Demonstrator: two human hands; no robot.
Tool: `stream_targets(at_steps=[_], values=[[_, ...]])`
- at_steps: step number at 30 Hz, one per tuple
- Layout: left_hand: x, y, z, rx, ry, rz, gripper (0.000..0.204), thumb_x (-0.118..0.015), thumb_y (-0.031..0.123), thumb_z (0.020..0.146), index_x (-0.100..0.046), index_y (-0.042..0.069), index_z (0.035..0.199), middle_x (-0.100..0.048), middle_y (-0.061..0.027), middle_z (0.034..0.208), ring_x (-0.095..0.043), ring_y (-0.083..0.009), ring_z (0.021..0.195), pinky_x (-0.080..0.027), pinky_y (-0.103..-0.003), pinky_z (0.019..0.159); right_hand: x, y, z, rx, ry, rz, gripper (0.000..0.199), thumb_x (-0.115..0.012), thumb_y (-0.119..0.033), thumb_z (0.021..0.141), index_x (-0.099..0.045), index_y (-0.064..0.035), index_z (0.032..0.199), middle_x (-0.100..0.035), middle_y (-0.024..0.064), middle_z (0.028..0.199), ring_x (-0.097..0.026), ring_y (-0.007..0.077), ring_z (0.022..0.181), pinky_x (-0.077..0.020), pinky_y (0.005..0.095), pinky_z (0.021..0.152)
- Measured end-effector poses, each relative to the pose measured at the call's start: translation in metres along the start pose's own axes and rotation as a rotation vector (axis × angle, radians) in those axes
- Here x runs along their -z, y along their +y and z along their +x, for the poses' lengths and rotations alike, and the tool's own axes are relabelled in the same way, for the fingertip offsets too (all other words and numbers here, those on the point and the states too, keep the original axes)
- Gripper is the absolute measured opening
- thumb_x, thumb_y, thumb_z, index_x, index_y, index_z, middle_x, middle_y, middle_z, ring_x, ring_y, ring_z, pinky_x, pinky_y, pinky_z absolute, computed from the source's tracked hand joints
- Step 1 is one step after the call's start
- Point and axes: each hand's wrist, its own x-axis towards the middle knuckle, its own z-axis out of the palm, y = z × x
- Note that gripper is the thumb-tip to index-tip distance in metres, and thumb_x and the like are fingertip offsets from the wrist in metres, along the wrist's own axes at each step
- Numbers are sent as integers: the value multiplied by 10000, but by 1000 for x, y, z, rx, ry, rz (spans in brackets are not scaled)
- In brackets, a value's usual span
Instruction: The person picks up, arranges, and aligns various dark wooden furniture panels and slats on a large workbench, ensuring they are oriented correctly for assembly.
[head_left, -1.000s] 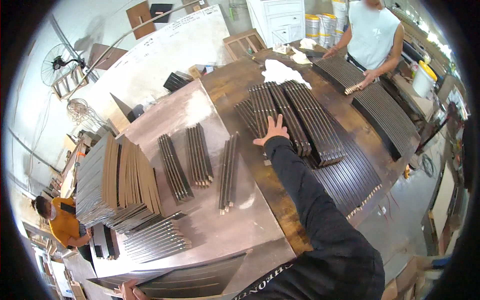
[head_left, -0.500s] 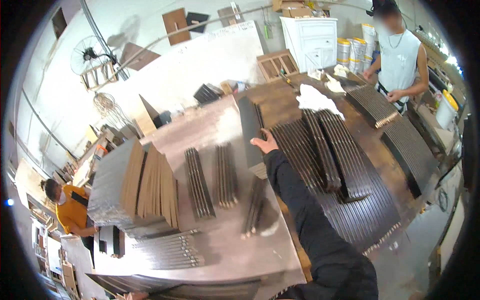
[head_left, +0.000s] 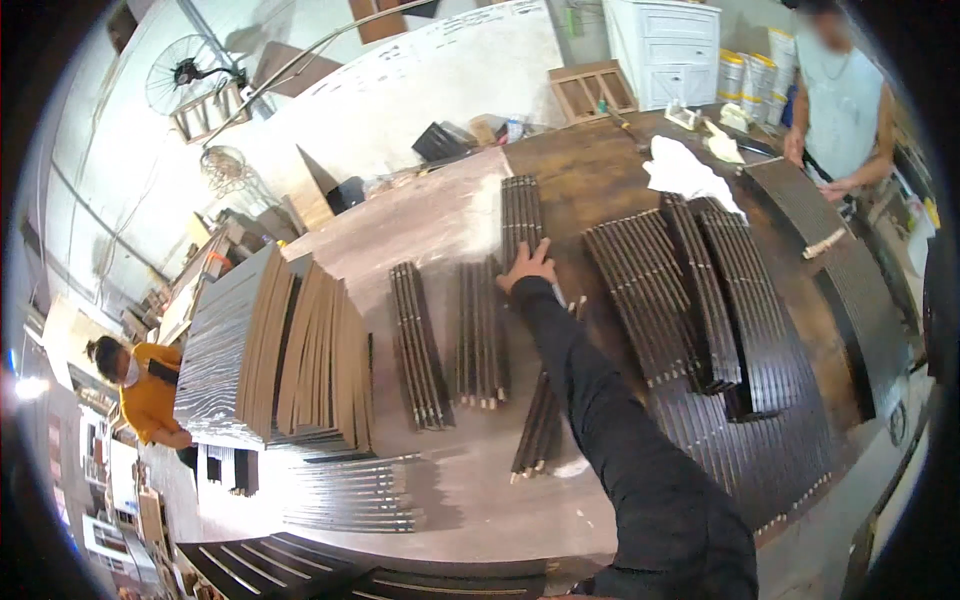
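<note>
My right hand (head_left: 528, 265), in a black sleeve, reaches across to a dark slatted panel (head_left: 521, 205) lying ribbed face up where the pale table meets the brown tabletop. Its fingers are spread over the panel's near end, with the thumb out to the left. Just left of that hand lies a bundle of dark slats (head_left: 482, 340), with a second slat bundle (head_left: 420, 345) farther left. A narrower slat bundle (head_left: 540, 430) is partly behind my forearm. Right of the arm, several slatted panels (head_left: 640, 295) lie overlapping. My left hand is not in view.
A tall stack of boards (head_left: 222, 350) stands at the left, near a person in orange (head_left: 150, 400). Another person (head_left: 840, 110) works at the far right beside a slatted panel (head_left: 800, 205). White cloth (head_left: 690, 175) lies on the brown tabletop (head_left: 570, 165). Dark slats (head_left: 270, 570) cross the lower edge.
The long dark panel that was tilted with its smooth side showing now lies ribbed face up. My right hand has gone from its edge to its near end. The view has shifted.
</note>
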Motion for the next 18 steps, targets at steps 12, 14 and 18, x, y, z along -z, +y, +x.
stream_targets(at_steps=[12, 14, 18], values=[[-1, 2, 8, -16, 22, 23, 504, -423, 428, 904, -646, 4, 747, -492, -75, 528, -462, -220, 468, -355, -336, 488, -34, -35, -96, 217, -307, 83, 912, -700, -469, 666, -288, -182, 1428, -31, 153, 1520, -302, 444, 1275, -389, 534, 955], [-1, 0, 6, -4, 19, 16, 503, -419, 425, 906, -645, 5, 747, -489, -75, 527, -458, -219, 468, -352, -335, 485, -47, -43, -102, 227, -403, 149, 898, -661, -501, 683, -283, -187, 1435, 19, 158, 1527, -291, 467, 1282, -373, 531, 974], [3, -3, 2, -3, 35, -7, 501, -410, 420, 909, -643, 6, 749, -483, -73, 525, -452, -217, 467, -346, -333, 480, -52, -32, -87, 374, -486, 341, 850, -632, -464, 752, -261, -104, 1427, -127, 300, 1463, -321, 464, 1269, -333, 452, 1029]])
